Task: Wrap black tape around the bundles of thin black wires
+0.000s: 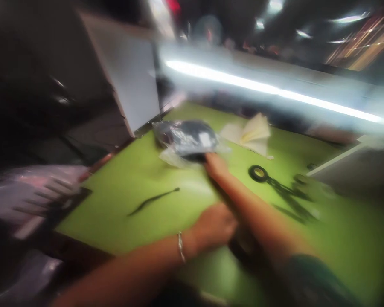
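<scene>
My right hand (216, 166) reaches out over the green table (115, 179), at the near edge of a clear plastic bag with dark contents (192, 134). Its fingers look closed, but blur hides what is in them. A dark narrow band runs from it along the forearm toward my left hand (216, 221). That hand, with a bracelet at the wrist, is curled closed nearer to me; what it holds is hidden. Just below it is a dark rounded thing (243, 247), too smeared to name.
A roll of black tape (258, 173) lies at right beside dark scissor-like tools (291, 196). A thin black strip (153, 200) lies at left. Pale opened paper (252, 134) is behind. A white panel (131, 72) stands at back left, a grey box-like thing (361, 166) at right.
</scene>
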Demonstrator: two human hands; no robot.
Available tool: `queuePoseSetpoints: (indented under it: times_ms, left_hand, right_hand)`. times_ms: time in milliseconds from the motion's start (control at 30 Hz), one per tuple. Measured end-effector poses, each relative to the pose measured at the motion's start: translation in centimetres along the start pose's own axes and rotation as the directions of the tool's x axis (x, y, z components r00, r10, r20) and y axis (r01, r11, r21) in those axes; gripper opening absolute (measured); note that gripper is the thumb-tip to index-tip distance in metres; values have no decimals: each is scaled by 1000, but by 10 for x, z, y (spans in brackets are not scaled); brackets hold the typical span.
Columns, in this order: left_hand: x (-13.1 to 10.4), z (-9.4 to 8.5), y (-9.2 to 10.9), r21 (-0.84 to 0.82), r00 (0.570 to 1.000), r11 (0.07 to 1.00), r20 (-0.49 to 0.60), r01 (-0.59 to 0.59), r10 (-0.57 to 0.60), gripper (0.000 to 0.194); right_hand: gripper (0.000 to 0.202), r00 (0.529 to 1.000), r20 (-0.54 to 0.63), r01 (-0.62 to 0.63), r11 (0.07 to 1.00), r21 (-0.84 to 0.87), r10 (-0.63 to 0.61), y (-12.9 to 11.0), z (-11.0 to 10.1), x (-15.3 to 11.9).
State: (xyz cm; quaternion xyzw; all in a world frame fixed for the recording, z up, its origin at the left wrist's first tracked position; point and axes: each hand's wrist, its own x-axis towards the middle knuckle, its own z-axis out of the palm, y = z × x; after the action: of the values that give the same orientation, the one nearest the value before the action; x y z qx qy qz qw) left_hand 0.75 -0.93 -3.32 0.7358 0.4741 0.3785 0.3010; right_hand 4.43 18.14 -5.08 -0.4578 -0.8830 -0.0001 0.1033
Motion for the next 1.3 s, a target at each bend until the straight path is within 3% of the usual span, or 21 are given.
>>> queuePoseSetpoints:
  times_ms: [167,267,467,567,667,933,1167,1300]
  left_hand:
    - [4,-8,-12,-8,995,997,-70,74,-74,21]
    - [14,-22,-28,77,977,988,-178,131,-116,20]
    - [32,-43,-60,188,917,977,-399,105,-21,15]
    - [35,-42,-71,223,927,971,-375,80,9,22]
    - [37,-38,-81,195,937,972,-344,133,-59,19]
    - [43,-40,-101,62,897,957,-372,282,-240,18]
    - [37,-39,-95,-29,886,962,-383,271,-262,21]
    - [32,-39,-94,-61,882,958,-377,281,-283,22]
  right_hand:
    - [36,997,-8,73,995,-67,-74,4,-6,-16]
    - [32,992,2,126,989,-83,-126,4,-11,-28]
    - [17,991,12,136,989,-63,-135,16,-17,-57]
    - [16,996,-23,81,995,-49,-83,29,-19,-73]
    - [12,998,-35,54,998,-18,-55,39,-18,-84]
    - [15,995,-97,41,991,125,-29,51,-12,-100]
    - [25,938,-338,115,991,72,-84,59,-29,-132]
    - [20,972,-235,59,981,184,-14,68,-32,-147]
